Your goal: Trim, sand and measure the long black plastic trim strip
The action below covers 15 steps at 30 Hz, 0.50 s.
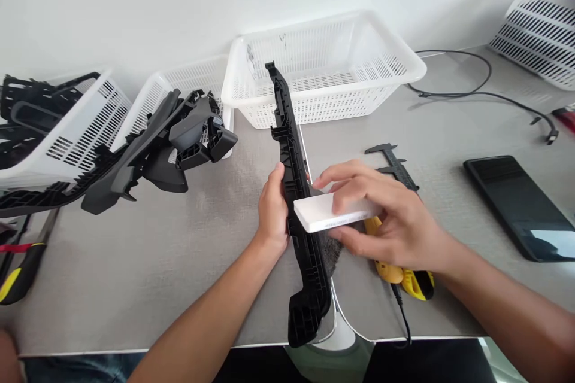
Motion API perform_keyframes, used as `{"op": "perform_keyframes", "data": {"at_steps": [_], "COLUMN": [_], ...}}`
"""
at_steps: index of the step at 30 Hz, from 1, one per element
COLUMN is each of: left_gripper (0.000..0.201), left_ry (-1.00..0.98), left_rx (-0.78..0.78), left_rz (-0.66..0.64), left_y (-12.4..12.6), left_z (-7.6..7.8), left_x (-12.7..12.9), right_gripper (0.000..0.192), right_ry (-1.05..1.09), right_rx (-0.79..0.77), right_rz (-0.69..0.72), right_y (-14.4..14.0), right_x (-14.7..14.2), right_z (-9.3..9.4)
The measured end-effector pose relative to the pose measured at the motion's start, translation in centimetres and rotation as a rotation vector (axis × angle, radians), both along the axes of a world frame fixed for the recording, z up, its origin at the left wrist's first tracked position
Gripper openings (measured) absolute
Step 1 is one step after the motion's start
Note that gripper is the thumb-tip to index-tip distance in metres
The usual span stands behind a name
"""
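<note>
My left hand (274, 206) is closed around the side of a long black plastic trim part (294, 182). The part stands out lengthwise before me, its ribbed inner side showing and its hooked lower end close to the table edge. Between the thumb and fingers of my right hand (381, 209) is a white rectangular block (318, 209) with small print along its edge. The block's left end overlaps the middle of the trim part; whether they touch I cannot tell. Under my right hand lies a yellow corded tool (389, 270), partly hidden, beside a yellow-and-black handle (417, 284).
A white basket (321, 102) stands behind the trim part. More baskets (92, 125) hold black plastic parts (157, 149) at left. A caliper (398, 167), a phone (521, 203) and a black cable (485, 93) lie at right. A yellow-and-black tool handle (22, 275) lies at far left.
</note>
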<state>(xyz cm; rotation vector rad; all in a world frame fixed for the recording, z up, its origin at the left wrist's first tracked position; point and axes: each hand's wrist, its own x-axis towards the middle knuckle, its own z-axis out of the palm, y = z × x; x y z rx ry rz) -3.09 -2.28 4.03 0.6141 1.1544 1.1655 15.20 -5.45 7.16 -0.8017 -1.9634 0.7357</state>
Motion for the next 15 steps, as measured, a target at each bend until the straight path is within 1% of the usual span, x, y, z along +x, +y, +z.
{"op": "perform_keyframes", "data": {"at_steps": [2, 4, 8, 11, 13, 15], "left_gripper": [0.045, 0.046, 0.050, 0.053, 0.054, 0.054], "left_ry": [-0.045, -0.065, -0.041, -0.039, -0.046, -0.053], "left_rx": [-0.014, -0.014, -0.004, -0.014, -0.017, -0.015], "left_rz": [0.011, 0.002, -0.031, -0.059, -0.072, -0.077], "left_y": [0.1, 0.0, -0.1, -0.3, -0.3, -0.3], "left_z": [0.2, 0.4, 0.4, 0.2, 0.1, -0.1], "left_x": [0.0, 0.0, -0.2, -0.3, -0.4, -0.4], "right_gripper": [0.025, 0.026, 0.024, 0.022, 0.019, 0.017], "right_ry": [-0.086, -0.151, -0.223, -0.276, -0.310, -0.335], "right_rx": [0.071, 0.105, 0.136, 0.140, 0.149, 0.171], "right_rz": [0.050, 0.084, 0.113, 0.145, 0.145, 0.117], "right_y": [-0.2, -0.3, -0.6, -0.8, -0.9, -1.0], "right_x": [-0.3, -0.6, -0.9, -0.8, -0.7, -0.5], "right_z": [0.0, -0.2, -0.4, 0.0, 0.4, 0.7]}}
